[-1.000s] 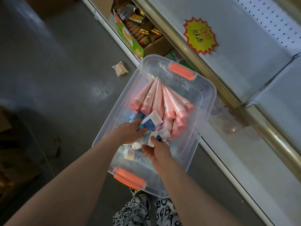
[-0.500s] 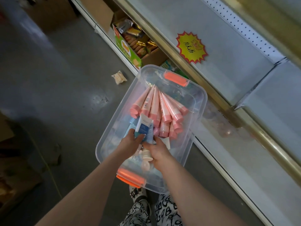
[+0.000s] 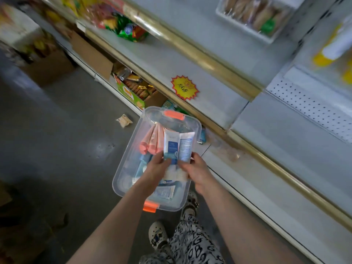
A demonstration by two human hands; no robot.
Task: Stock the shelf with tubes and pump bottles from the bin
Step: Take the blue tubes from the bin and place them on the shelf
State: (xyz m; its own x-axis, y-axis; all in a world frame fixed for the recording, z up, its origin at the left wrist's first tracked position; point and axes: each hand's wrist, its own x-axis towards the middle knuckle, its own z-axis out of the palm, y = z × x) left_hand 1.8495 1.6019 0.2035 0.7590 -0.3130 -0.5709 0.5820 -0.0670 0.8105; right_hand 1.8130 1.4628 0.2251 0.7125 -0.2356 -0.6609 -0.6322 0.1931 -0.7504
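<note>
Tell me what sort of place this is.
Most likely a small shop aisle: tiered metal shelves with gold edge strips, a yellow starburst price tag stuck on one, and an open carton of packaged snacks below.

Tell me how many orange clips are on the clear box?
2. One orange clip sits on the far end of the bin, toward the shelf; the other orange clip is on the near end, by the person's shoe.

A yellow starburst sign (image 3: 185,88) on the shelf (image 3: 219,101) carried handwritten marks, upside down and not legible. Print on the white-and-blue tubes (image 3: 171,143) was too small to read. The trousers (image 3: 196,246) bore black letters, a B among them.
</note>
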